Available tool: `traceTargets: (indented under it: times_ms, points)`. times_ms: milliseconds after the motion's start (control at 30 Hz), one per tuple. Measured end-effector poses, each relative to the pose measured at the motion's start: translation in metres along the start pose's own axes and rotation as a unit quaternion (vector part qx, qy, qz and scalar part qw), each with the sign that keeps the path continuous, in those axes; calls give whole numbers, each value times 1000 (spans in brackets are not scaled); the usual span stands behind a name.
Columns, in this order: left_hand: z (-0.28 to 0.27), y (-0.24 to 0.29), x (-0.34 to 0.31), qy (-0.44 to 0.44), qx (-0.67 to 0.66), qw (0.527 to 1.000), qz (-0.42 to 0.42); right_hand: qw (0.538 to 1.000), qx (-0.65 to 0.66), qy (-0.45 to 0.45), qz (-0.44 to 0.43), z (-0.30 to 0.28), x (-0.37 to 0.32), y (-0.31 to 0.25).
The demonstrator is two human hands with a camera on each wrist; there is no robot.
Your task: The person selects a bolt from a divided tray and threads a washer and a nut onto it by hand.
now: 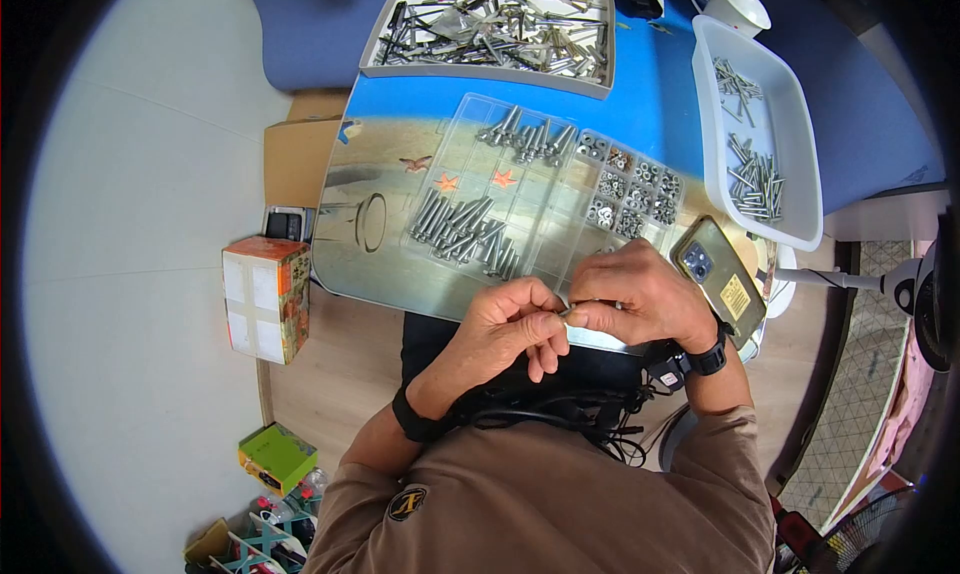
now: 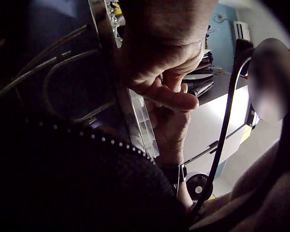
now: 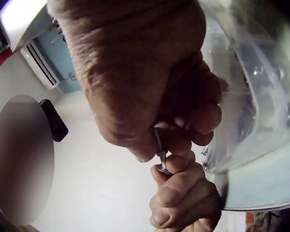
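Observation:
Over the table's front edge, my left hand (image 1: 505, 332) and right hand (image 1: 645, 292) meet fingertip to fingertip. Between them is a small metal bolt (image 3: 159, 142), seen best in the right wrist view. The thumb and fingers of my right hand pinch its shank, while my left hand grips the wider end at a round, flat metal piece (image 3: 163, 168). Fingers hide much of the bolt. Just beyond the hands lies a clear compartment box (image 1: 545, 264), with bolts (image 1: 455, 229) on its left side and small nuts and washers (image 1: 630, 189) on its right.
A shallow box (image 1: 480, 72) of mixed screws and tools stands at the back. On the right are a white plastic bin (image 1: 710, 144) with long bolts, a phone (image 1: 745, 274) near my right hand, and a white teapot (image 1: 738, 9). Black cables (image 1: 560, 414) hang at my lap.

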State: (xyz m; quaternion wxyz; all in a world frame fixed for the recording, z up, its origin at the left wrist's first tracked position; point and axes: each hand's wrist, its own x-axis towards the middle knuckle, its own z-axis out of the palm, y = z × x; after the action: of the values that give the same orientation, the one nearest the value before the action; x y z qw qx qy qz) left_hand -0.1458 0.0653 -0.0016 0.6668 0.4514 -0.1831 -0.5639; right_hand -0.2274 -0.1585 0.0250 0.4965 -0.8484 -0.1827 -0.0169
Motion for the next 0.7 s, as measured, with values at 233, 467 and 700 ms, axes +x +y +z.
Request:
traceTargets:
  times_ms: [233, 467, 700]
  points:
    - [0, 0, 0, 2, -7, 1000, 2, 998, 31, 36, 52, 0, 5, -15]
    - [-1, -1, 1, -5, 0, 1000, 1, 1000, -3, -18, 7, -1, 0, -2]
    - [-1, -2, 0, -2, -10, 1000, 2, 997, 47, 53, 30, 6, 3, -8]
